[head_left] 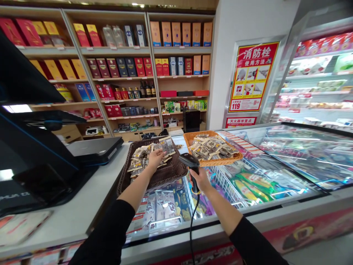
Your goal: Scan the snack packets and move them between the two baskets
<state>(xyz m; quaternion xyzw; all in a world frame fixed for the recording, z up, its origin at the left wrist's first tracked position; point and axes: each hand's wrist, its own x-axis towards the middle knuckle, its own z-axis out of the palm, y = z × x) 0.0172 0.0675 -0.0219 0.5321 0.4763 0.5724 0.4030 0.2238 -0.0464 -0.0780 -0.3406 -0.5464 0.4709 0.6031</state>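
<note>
My left hand (pixel 156 158) is over the dark brown wicker basket (pixel 162 180), its fingers closed on the edge of a small clear-and-beige snack packet (pixel 167 145). More packets of the same kind (pixel 137 163) lie heaped under and beside that hand. In my right hand (pixel 202 181) is a black handheld barcode scanner (pixel 190 160), gripped by its handle, with the head tilted toward the dark basket. A black cable (pixel 193 224) hangs from the handle. Just behind the scanner stands an orange wicker basket (pixel 220 161) with similar packets (pixel 211 145).
Both baskets rest on the glass top of a chest freezer (pixel 278 208) with packaged goods inside. At left, a counter (pixel 91 198) bears a black checkout terminal (pixel 33 158). Shelves (pixel 110 51) of boxes and bottles line the back wall; a lit display fridge (pixel 317 84) is at right.
</note>
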